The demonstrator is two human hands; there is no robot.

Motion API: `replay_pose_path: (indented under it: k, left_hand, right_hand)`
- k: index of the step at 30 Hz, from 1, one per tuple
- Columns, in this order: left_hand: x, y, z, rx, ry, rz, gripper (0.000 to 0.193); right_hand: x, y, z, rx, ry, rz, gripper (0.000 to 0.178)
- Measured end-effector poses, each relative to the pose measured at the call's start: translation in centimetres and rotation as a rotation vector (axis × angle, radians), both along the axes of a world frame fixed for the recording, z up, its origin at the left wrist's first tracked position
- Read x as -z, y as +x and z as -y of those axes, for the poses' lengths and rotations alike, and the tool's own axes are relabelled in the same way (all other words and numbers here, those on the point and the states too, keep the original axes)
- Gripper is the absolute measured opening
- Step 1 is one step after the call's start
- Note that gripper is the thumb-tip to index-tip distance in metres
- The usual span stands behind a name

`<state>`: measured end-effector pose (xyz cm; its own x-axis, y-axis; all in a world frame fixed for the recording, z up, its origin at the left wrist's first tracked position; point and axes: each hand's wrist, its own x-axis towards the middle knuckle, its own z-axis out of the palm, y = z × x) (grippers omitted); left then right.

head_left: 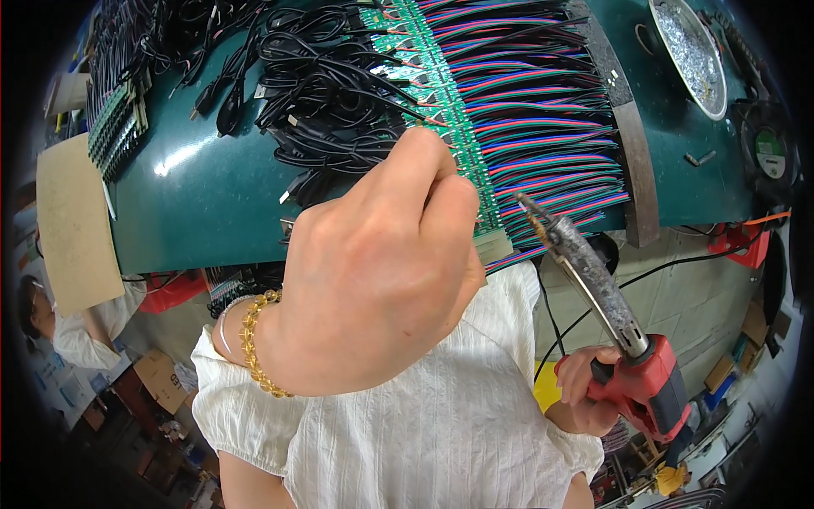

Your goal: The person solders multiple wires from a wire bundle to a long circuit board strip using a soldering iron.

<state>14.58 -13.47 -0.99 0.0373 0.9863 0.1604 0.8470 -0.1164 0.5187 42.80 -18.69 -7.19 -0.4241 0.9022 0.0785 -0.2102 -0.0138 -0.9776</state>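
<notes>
My left hand (381,254), with a yellow beaded bracelet (254,339) at the wrist, hangs over the near end of a long strip of green circuit boards (458,106). Its fingers are closed in a pinch, and whatever lies between them is hidden. To the right, my right hand (585,394) grips a red and black soldering gun (649,382), its dark tip raised near the wire ends. Red, blue, green and black wires (547,131) fan out from the boards' right side. Coiled black USB cables (318,97) lie along their left side.
A dark bar (632,153) runs across the right wire ends. Beyond it, a round metal dish (691,51) holds silvery bits. At far left stand stacked boards (119,127) and a cardboard sheet (76,225). A black cord (661,267) hangs below the green table (195,208). Another person (85,327) sits at left.
</notes>
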Motion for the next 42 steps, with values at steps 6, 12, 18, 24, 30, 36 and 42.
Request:
replay_pose_path:
  k: [6,12,18,24,30,36,42]
  left_hand:
    - [0.0,0.1,0.1,0.002,-0.015,-0.018,0.02]
    - [-0.3,0.0,-0.1,0.014,-0.02,-0.019,0.019]
    - [-1.8,-1.1,-1.0,0.196,-0.098,-0.076,0.015]
    - [-2.2,-2.4,-2.9,0.443,-0.095,-0.118,0.011]
    - [-2.7,-2.5,-4.8,0.536,-0.267,-0.194,0.007]
    - [-3.4,-2.0,-6.6,0.514,-0.514,-0.244,0.005]
    - [-4.1,-2.1,-7.5,0.541,-0.677,-0.247,0.007]
  right_hand:
    - [0.2,-1.3,-1.3,-0.033,-0.009,-0.055,0.073]
    - [-0.1,-2.9,-1.1,0.121,-0.131,-0.041,0.072]
    - [-0.6,-4.1,-1.4,0.181,-0.086,-0.039,0.073]
    - [-0.6,-3.7,-0.5,0.223,-0.156,-0.059,0.073]
    - [-0.3,-2.8,0.9,0.314,-0.115,-0.055,0.072]
    - [-0.1,-1.4,1.5,0.236,-0.082,-0.105,0.071]
    - [-0.1,-0.8,2.7,0.269,-0.073,-0.052,0.072]
